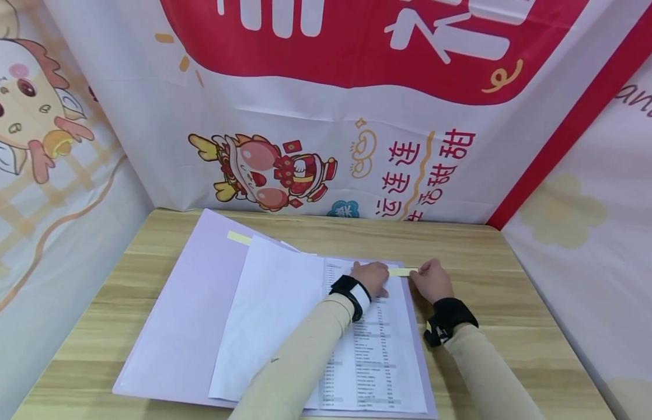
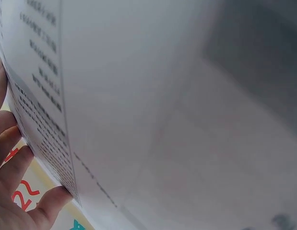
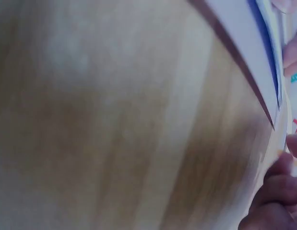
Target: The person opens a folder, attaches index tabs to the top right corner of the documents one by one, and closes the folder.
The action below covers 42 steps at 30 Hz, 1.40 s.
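Note:
A pale purple folder point(image 1: 173, 332) lies spread on the table, with a printed sheet point(image 1: 375, 361) on its right side and a blank white page point(image 1: 275, 303) turned to the left. My left hand point(image 1: 371, 276) presses on the upper part of the printed sheet, its fingers spread in the left wrist view. Just past the folder's upper right edge, my right hand point(image 1: 433, 282) pinches the outer end of a pale yellow paper strip point(image 1: 399, 272). The strip's inner end reaches the left fingertips. In the right wrist view the right fingers point(image 3: 278, 189) are curled, and the strip is hard to make out.
A second yellow strip point(image 1: 239, 237) sticks out at the blank page's upper left corner. The wooden table point(image 1: 494, 262) extends beyond the folder on both sides. Printed cloth point(image 1: 304, 105) hangs behind the table's back edge, with more cloth at the left and right.

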### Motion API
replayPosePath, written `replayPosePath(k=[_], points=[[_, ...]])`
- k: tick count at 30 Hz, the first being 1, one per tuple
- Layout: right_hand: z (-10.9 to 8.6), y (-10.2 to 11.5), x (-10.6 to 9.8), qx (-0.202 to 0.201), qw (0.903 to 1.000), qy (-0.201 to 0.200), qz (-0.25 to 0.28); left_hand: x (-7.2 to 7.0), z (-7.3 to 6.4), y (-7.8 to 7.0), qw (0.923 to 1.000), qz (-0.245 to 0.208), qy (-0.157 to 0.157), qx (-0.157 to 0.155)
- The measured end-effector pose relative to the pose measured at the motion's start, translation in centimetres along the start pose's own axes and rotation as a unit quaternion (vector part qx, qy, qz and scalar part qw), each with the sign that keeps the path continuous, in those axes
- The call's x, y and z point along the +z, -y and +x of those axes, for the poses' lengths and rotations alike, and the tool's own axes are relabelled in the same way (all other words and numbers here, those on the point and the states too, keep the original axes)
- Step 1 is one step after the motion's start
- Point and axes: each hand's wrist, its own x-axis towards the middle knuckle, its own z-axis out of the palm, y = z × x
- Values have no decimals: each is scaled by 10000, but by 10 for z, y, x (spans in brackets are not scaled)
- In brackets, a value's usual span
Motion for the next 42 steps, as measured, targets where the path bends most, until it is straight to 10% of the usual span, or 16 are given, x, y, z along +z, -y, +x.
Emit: replayPosePath(k=[22,42], points=[[3,31,22,-979,9900,197,-994,11,6,4,9992,65,-336,-203],[5,20,13,-269,9918,320,-1208,1,-2,4,10000,-78,37,-10]])
